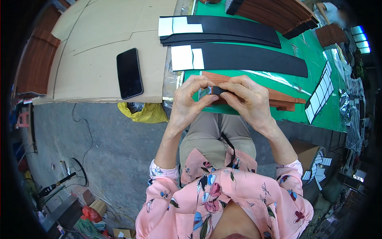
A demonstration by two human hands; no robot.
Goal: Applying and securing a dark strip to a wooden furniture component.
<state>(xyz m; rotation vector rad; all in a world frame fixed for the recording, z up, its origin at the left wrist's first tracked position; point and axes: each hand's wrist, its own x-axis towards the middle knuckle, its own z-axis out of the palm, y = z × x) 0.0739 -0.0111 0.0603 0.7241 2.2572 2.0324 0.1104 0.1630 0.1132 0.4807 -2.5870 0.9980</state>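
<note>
A small black piece [217,91] is held up over the near edge of a green table [290,116]. It is pinched by the thumb and fingertips of the left hand [190,98], and it is pinched from the other side by the right hand [250,97]. Behind the hands, brown wood strips [278,96] are laid on the green top. Farther back, long black strips [254,59] are set out, with white patches [182,58] at their left ends. A big pile of brown boards [274,15] is seen at the far side, and a strip of white squares [320,95] is placed to the right. The left part is covered by flat cardboard [89,71], where a phone [129,73] (its screen is dark) has been put down. Below the cardboard, a yellow bag [148,114] is seen. The grey floor [123,147] is crossed by a thin wire [90,137], and a red bag [91,214] is seen among clutter at the lower left.
</note>
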